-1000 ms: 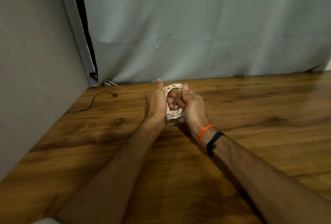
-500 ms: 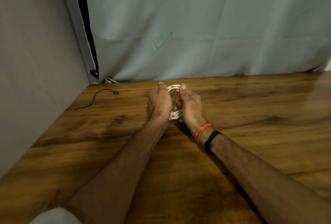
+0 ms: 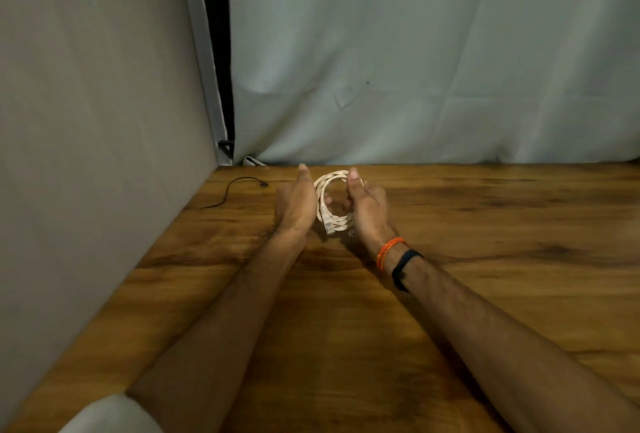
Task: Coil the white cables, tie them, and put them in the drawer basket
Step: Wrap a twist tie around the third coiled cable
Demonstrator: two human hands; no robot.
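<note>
A white cable [image 3: 333, 202] wound into a small coil stands upright between my two hands, just above the wooden table [image 3: 485, 259]. One clear plug end hangs down at the coil's lower left. My left hand [image 3: 296, 205] grips the coil's left side, thumb pointing up. My right hand [image 3: 367, 210] holds the right side with its fingers curled into the loop and its thumb on top. The fingers of both hands are mostly hidden behind the palms. No drawer basket is in view.
A thin black wire [image 3: 239, 186] lies on the table at the back left, near the grey side panel [image 3: 104, 155]. A pale curtain [image 3: 433, 68] hangs along the table's far edge. My right wrist wears an orange thread and a black band.
My hands have parted slightly, so more of the coil and its hanging plug shows. The view has shifted right and up a little.
</note>
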